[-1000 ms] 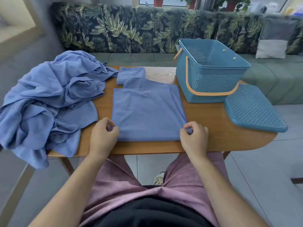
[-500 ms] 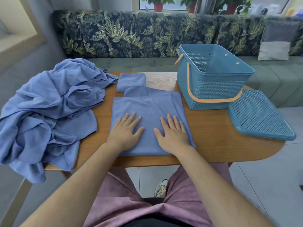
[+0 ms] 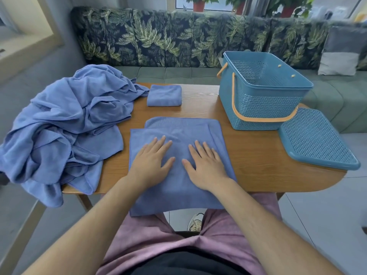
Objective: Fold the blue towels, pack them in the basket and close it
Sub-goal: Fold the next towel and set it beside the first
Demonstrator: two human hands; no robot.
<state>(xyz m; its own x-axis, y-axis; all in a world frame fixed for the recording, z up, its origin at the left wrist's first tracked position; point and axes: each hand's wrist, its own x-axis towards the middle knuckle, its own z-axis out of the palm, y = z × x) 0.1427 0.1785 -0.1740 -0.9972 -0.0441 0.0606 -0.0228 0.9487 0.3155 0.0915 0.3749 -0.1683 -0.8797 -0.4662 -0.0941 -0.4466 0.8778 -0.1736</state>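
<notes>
Pressing left hand [image 3: 152, 162]: my palm lies flat on the half-folded towel [image 3: 176, 195], fingers straight and slightly spread, gripping nothing.
right hand [image 3: 206, 165]: also flat on that towel, just beside my left; fingers are straight, the thumb angles toward the other thumb, and nothing is pinched or held.
half-folded towel: spread in front of me on the table [image 3: 258, 167]. A lower layer shows past the top layer along the far edge, and the near edge hangs over the table's rim toward my lap.
folded towel [image 3: 164, 95]: a small neat rectangle at the far side of the table, apart from the towel under my hands and just beside the heap.
towel pile [image 3: 65, 124]: crumpled blue cloth covering the left end of the table and spilling over its left edge, with a strip of bare wood between it and the towel I press.
basket [image 3: 264, 108]: upright at the far right of the table, top open, with its orange handle [image 3: 258, 119] swung down against the front wall.
lid [image 3: 315, 139]: off the basket, lying just to its right and overhanging the table's right end.
sofa [image 3: 158, 42]: leaf-patterned, behind the table, with a grey and white cushion [image 3: 341, 54] at its right.
</notes>
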